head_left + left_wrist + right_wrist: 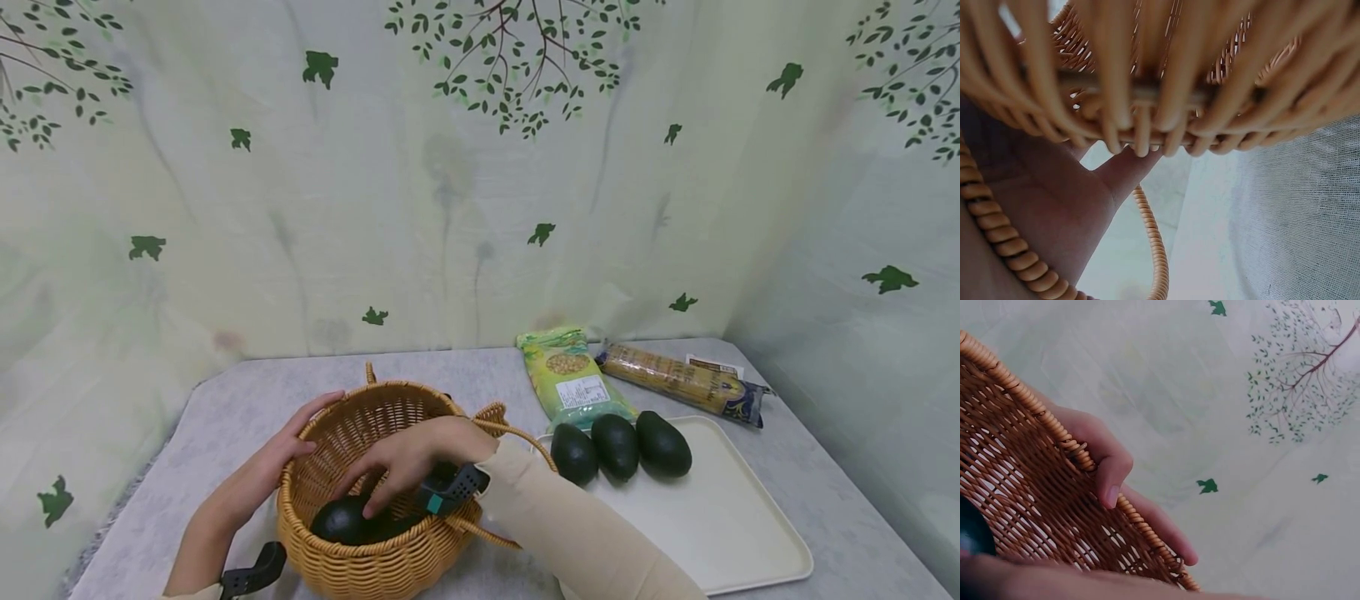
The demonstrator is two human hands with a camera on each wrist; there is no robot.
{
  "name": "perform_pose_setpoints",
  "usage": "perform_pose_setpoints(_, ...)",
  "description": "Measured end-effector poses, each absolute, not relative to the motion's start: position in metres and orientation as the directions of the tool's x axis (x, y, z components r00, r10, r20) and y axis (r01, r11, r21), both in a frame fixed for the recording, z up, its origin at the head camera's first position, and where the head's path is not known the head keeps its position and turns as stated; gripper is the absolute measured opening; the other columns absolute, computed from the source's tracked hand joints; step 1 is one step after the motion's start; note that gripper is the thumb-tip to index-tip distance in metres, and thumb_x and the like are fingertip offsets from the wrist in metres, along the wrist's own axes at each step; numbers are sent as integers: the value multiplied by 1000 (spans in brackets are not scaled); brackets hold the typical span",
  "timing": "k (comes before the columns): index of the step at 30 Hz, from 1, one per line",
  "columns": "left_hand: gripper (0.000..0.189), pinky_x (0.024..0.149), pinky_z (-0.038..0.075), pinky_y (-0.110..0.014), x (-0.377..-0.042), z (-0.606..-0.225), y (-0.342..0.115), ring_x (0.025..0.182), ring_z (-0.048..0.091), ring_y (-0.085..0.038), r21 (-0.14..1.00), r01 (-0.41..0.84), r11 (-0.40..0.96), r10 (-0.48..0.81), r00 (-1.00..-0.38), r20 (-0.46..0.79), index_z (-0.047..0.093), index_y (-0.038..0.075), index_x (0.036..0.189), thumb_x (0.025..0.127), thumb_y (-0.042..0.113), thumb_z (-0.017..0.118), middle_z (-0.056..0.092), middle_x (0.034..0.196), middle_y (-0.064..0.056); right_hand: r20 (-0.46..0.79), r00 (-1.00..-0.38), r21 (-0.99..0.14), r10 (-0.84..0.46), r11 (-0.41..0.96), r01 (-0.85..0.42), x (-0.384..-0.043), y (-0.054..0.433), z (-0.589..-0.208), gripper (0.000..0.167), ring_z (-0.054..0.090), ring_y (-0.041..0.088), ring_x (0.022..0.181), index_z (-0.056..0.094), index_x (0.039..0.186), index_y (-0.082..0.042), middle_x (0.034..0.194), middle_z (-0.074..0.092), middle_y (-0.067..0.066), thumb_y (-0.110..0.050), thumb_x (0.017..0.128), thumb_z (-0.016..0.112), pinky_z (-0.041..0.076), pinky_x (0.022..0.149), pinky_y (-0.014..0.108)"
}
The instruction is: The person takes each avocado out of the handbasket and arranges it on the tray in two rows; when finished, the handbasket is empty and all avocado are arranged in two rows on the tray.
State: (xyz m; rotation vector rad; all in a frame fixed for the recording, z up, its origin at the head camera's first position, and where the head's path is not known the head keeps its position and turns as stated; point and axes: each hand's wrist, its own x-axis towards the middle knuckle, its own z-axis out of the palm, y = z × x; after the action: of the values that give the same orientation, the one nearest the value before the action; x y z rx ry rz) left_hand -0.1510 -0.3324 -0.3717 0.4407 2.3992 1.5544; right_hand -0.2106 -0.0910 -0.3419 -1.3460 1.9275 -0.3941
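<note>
A wicker basket (360, 571) stands tilted at the front left of the table. My left hand (258, 471) grips its left rim; in the right wrist view the thumb of that left hand (1104, 447) hooks over the rim (1035, 406). Inside the basket, my right hand (412, 454) holds a dark green avocado (339, 522) near the bottom. Another dark shape beside it, perhaps a second avocado, is partly hidden by the hand and the rim. In the left wrist view, the weave of the basket (1166, 119) fills the upper half.
On the right, a white tray (720, 533) bears three avocados (615, 448) in a row along its back left. Behind it lie a green and yellow bag (562, 375) and a long pack of pasta (675, 379). Basket handles (525, 437) loop out near my right wrist.
</note>
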Motion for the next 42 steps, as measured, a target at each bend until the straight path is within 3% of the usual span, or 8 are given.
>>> perform_pose_setpoints(5, 66, 92, 52, -57, -152, -371, -331, 145, 29, -56, 914, 117, 388, 381, -924, -43, 17, 25, 166, 103, 16, 36, 10, 171, -18, -404, -224, -554, -887, 433, -711, -211, -90, -343, 45, 54, -1, 122, 61, 144, -22, 140, 60, -11, -33, 101, 65, 43, 97, 17)
perform_pose_setpoints(10, 65, 93, 52, -54, -152, -371, -331, 145, 29, -53, 910, 129, 394, 385, -922, -36, 18, 26, 166, 104, 15, 36, 11, 171, -17, -325, -103, -655, -940, 303, -692, -212, -91, -343, 48, 45, -6, 134, 56, 150, -20, 151, 54, -10, -22, 103, 63, 37, 106, 15)
perform_pose_setpoints(13, 65, 94, 52, -54, -151, -371, -331, 145, 29, -53, 905, 130, 404, 384, -922, -39, 19, 27, 165, 104, 16, 36, 11, 171, -17, -309, -29, -698, -950, 247, -672, -212, -91, -342, 45, 45, -10, 131, 57, 149, -17, 151, 56, -9, -16, 104, 61, 37, 106, 13)
perform_pose_setpoints(15, 65, 95, 50, -55, -151, -371, -331, 145, 29, -53, 903, 128, 410, 382, -923, -43, 19, 27, 165, 104, 16, 36, 11, 171, -16, -312, -26, -704, -950, 250, -665, -212, -91, -342, 44, 47, -11, 126, 58, 148, -17, 149, 58, -9, -16, 104, 60, 39, 103, 12)
perform_pose_setpoints(19, 65, 97, 49, -57, -150, -372, -330, 147, 27, -52, 898, 117, 424, 369, -928, -53, 20, 29, 165, 104, 15, 35, 12, 171, -13, -323, -111, -655, -940, 306, -691, -212, -90, -342, 45, 53, -6, 119, 57, 150, -22, 145, 60, -13, -22, 105, 59, 41, 97, 14)
perform_pose_setpoints(26, 65, 94, 51, -62, -150, -371, -330, 145, 30, -56, 906, 111, 408, 371, -927, -54, 19, 29, 165, 103, 16, 35, 10, 171, -15, -336, -342, -497, -877, 474, -727, -212, -88, -344, 51, 54, 4, 130, 54, 150, -16, 147, 57, -6, -34, 102, 62, 43, 104, 21)
perform_pose_setpoints(35, 66, 95, 50, -57, -150, -370, -329, 145, 29, -55, 903, 120, 413, 373, -927, -48, 20, 30, 165, 103, 15, 35, 11, 170, -15, -312, -221, -556, -924, 367, -746, -214, -88, -343, 51, 45, 0, 138, 48, 156, -24, 155, 50, -9, -27, 106, 57, 37, 109, 18)
perform_pose_setpoints(42, 66, 94, 52, -57, -151, -370, -330, 145, 29, -55, 907, 117, 405, 374, -926, -48, 20, 29, 165, 103, 14, 35, 11, 171, -15, -328, -266, -607, -907, 418, -676, -212, -87, -342, 50, 47, 7, 140, 50, 151, -21, 152, 51, -4, -30, 103, 62, 39, 109, 21)
